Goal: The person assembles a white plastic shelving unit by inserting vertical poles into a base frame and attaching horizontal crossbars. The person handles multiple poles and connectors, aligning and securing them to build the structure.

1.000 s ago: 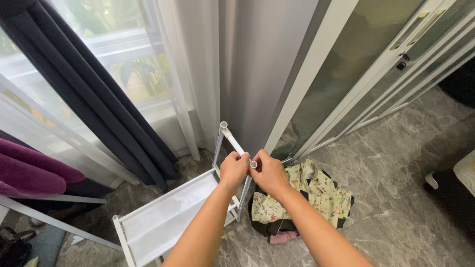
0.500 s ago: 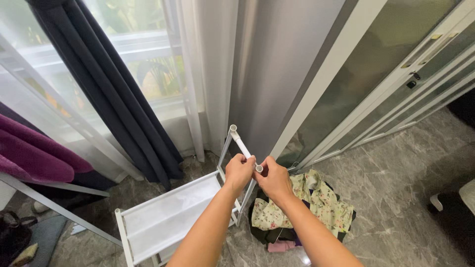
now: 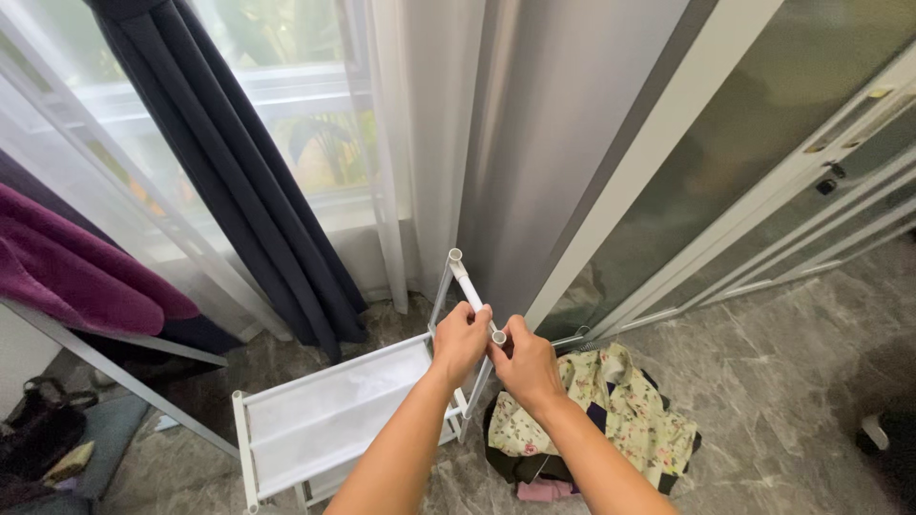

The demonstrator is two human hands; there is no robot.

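At the near end of the white rack (image 3: 334, 415), we find both hands gathered on its top side rail (image 3: 469, 291), a short white tube that runs between two upright posts. We see the left hand (image 3: 462, 339) wrapped around the rail and the post below it, fingers curled closed on the tube. Beside it, the right hand (image 3: 524, 360) pinches the open post end (image 3: 497, 337) between thumb and fingers, a narrow grip holding the tube tip; the two hands touch at the knuckles. We note that the rack stands on the grey marble floor (image 3: 763, 381), its white fabric shelf (image 3: 329, 401) stretched between the posts, with a lower tier partly visible beneath it.

Compared with the view half a second earlier, we observe little change in the hands: both remain on the same rail end, in the same closed grips. What differs is the framing, since the rack and the hands now sit slightly lower and more central, and more of the dark curtain (image 3: 219, 162) and bright window (image 3: 286, 105) shows above.

Just right of the rack, we see a floral cloth (image 3: 620, 415) heaped over a dark bundle on the floor. At the left edge, a purple cloth (image 3: 67, 267) hangs over a slanted grey bar (image 3: 114, 372).
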